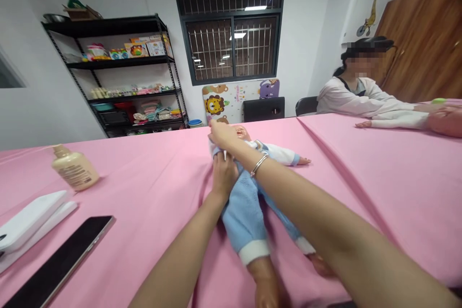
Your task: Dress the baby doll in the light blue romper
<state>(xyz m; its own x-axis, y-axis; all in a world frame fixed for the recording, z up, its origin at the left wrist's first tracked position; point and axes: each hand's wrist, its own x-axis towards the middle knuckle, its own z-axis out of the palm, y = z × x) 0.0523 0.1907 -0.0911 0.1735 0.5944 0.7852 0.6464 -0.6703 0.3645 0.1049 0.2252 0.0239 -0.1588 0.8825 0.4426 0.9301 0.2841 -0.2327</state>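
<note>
Doll on pink cloth, frame centre; left hand, right hand at its upper body; can't tell either grip.

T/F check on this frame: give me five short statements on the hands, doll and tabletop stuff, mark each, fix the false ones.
1. The doll lies face up on the pink cloth. True.
2. The bracelet is on the left wrist. False: it is on the right wrist.
3. The left hand is nearer the doll's feet than the right hand is. True.
4. The bottle stands to the right of the doll in the picture. False: it stands to the left.
5. The black phone is farther from the camera than the bottle. False: it lies nearer the camera.
</note>
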